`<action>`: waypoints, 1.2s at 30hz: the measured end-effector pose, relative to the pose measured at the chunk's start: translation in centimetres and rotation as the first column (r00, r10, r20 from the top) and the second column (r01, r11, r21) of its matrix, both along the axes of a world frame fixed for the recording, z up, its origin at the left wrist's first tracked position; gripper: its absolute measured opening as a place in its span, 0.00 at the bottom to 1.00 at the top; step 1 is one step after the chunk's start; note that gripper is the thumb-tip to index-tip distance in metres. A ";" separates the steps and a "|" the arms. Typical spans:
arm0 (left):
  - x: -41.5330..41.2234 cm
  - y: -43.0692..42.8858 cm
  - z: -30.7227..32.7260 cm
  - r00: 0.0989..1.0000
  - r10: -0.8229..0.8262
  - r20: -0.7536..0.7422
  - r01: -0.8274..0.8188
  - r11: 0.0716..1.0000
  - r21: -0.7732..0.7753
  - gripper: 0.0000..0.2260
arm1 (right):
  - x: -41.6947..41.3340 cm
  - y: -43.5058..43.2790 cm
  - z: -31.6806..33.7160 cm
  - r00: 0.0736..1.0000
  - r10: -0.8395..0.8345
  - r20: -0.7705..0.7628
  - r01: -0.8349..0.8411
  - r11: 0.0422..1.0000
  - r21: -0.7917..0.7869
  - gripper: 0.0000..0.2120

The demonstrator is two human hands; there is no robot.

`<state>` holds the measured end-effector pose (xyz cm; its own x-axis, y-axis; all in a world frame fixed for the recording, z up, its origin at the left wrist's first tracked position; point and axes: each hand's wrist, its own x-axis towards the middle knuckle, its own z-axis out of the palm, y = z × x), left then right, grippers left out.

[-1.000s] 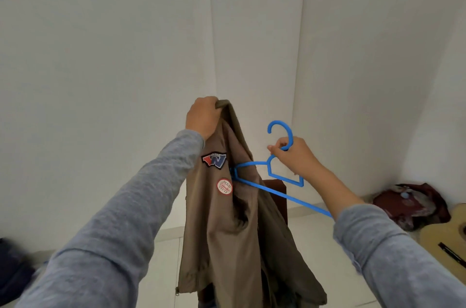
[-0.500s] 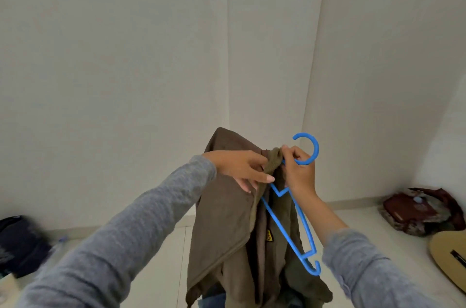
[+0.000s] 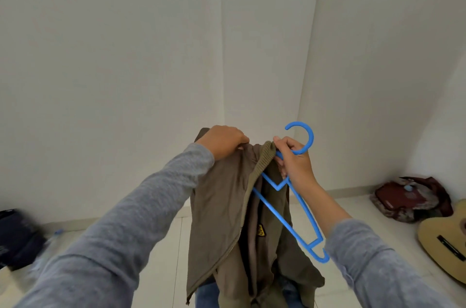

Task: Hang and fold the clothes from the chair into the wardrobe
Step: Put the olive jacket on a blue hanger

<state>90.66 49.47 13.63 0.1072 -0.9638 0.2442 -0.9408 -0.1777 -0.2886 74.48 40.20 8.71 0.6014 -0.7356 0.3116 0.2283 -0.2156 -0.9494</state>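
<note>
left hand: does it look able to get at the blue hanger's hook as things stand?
Probably not without letting go. The left hand grips the brown jacket by its shoulder and holds it up. The blue hanger has its hook bare above the right hand, close by, with nothing between.

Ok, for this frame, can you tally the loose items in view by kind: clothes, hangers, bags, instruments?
Clothes: 2, the brown jacket and blue denim showing beneath it.
Hangers: 1, the blue hanger.
Bags: 2, the red bag and a blurred dark bag.
Instruments: 1, the guitar.
Total: 6.
</note>
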 end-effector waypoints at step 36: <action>5.8 10.3 -1.8 0.953 0.275 0.125 -0.274 0.962 -0.023 0.11 | 2.3 -5.1 -3.5 0.933 -0.016 -0.361 0.027 0.999 0.023 0.11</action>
